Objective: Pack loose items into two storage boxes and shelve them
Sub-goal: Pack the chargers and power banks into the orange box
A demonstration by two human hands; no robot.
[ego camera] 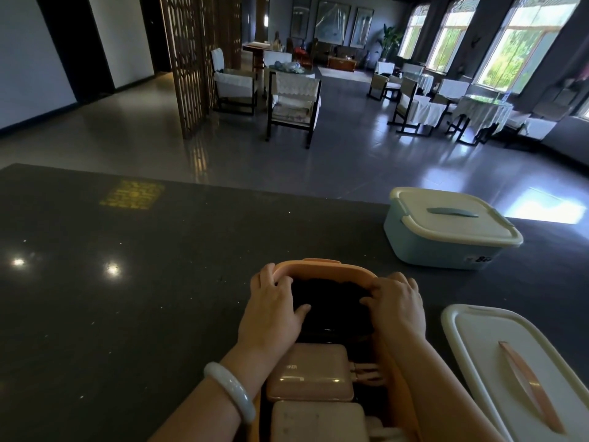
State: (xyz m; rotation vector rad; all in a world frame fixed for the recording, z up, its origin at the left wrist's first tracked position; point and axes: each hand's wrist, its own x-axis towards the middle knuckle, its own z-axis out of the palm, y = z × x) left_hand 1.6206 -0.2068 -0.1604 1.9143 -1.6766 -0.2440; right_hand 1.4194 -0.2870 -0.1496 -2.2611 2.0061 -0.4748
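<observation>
Only the head view here. Both hands are down in the open peach plastic storage box (322, 266), which sits on the dark speckled stone counter (127, 282) right in front of the person, long axis running straight away from the body. The left hand (275, 309) and right hand (396, 306) are apart, one at each side wall, fingers spread and pressing on a dark, soft-looking bundle (331, 301) in the far end; can't make out what it is. Closer in, two pale pink rounded power-bank-style blocks (310, 374) fill the near end.

What matters next, I'd guess: the white lid with a peach handle (510, 371) lies just to the right of the box, so the right hand is nearer. The lidded pale blue storage box (446, 231) sits further off, at the counter's far right.
</observation>
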